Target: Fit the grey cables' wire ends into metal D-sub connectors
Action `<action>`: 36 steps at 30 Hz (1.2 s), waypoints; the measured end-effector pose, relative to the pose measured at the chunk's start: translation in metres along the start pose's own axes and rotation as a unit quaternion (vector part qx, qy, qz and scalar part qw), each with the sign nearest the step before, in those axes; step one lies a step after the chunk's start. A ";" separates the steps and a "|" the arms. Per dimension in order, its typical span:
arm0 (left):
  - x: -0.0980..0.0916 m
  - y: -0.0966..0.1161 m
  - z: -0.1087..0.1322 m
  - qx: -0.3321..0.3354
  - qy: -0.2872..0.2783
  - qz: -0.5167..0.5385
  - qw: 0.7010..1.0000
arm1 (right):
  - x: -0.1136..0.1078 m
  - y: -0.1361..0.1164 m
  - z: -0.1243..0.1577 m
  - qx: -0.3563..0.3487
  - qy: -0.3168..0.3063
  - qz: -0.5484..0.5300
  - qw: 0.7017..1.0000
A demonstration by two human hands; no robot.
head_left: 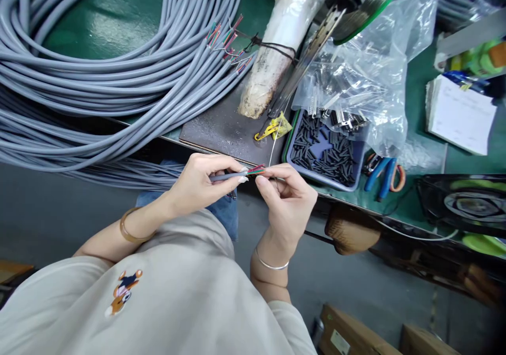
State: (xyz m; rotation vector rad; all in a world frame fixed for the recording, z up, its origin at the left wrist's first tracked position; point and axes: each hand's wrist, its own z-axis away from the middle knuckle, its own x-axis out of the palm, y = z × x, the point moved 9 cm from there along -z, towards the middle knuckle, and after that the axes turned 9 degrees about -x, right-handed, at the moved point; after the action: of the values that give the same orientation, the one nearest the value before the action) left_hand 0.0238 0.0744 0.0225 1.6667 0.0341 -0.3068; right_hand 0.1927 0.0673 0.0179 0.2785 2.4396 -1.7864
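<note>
My left hand (201, 180) pinches the end of a grey cable (226, 176) just in front of the green bench edge. Thin coloured inner wires (256, 170) stick out of the cable's stripped end. My right hand (285, 197) is closed on those wire tips, thumb and fingers pressed together. Both hands hover over my lap, close below a dark plate (225, 128) on the bench.
A large coil of grey cables (98, 81) with stripped ends covers the left bench. A blue tray of black sleeves (324, 152), a clear plastic bag of metal parts (363, 76), blue-handled pliers (381, 176), a wrapped white roll (276, 44) and a paper pad (460, 115) lie right.
</note>
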 end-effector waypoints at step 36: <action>0.011 -0.030 0.002 -0.175 -0.048 0.144 0.973 | 0.011 0.009 -0.003 0.024 -0.012 0.007 1.000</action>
State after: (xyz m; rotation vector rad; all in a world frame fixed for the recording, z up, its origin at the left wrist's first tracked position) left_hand 0.0281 0.0741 -0.0097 1.2833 -0.2130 -0.1488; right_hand 0.1835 0.0742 0.0080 0.2767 2.3754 -1.8349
